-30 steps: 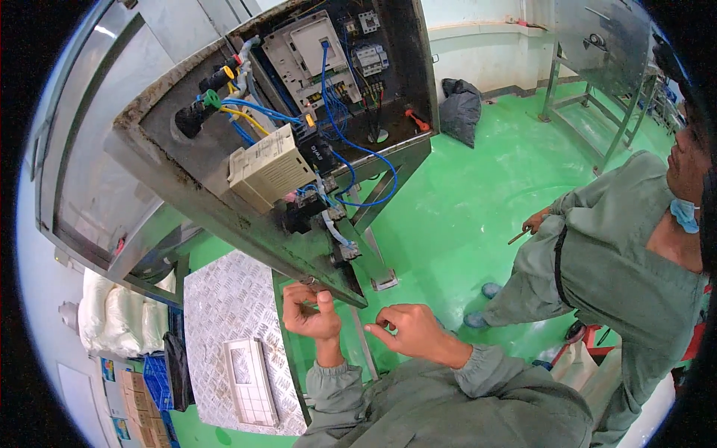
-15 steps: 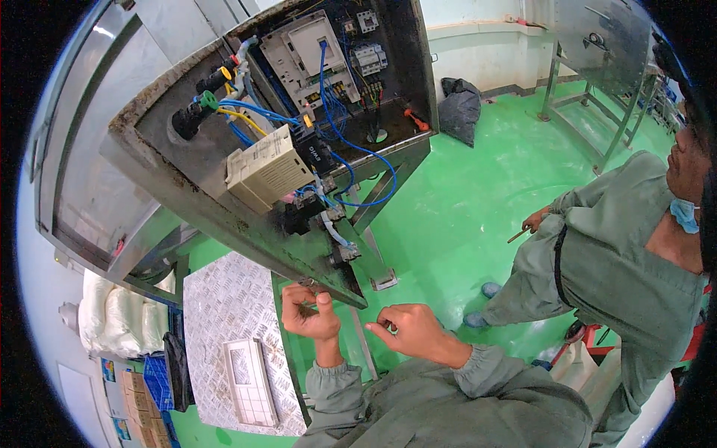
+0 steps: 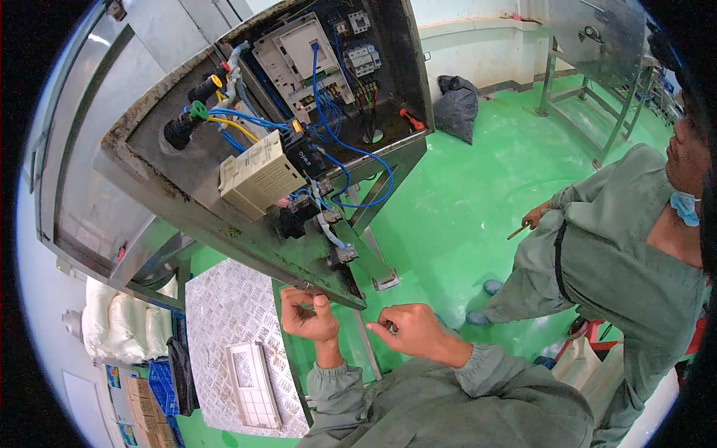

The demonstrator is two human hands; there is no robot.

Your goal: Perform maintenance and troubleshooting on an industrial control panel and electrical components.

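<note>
My left hand (image 3: 309,316) is raised just below the lower edge of an open metal cabinet door (image 3: 246,237), its fingers curled and its thumb up. To its right, my right hand (image 3: 415,330) is closed, thumb and forefinger drawn together. The hands are apart. Whatever either might hold is too small or hidden. On the door above sit a beige control module (image 3: 259,178), black switch backs and blue and yellow wires. A blue cable (image 3: 388,173) loops from the door into the electrical cabinet (image 3: 407,60), which houses a white drive unit (image 3: 287,52).
A co-worker (image 3: 597,231) stands at the right, a thin stick-like thing in one hand. At lower left, a plastic cover (image 3: 254,384) lies on a patterned metal platform (image 3: 213,321). A black bag (image 3: 457,112) rests on the green floor beside the cabinet; an orange-handled tool (image 3: 411,119) lies inside.
The view has shifted slightly, so the cabinet and its door appear a little further left. Both hands keep nearly the same pose and place.
</note>
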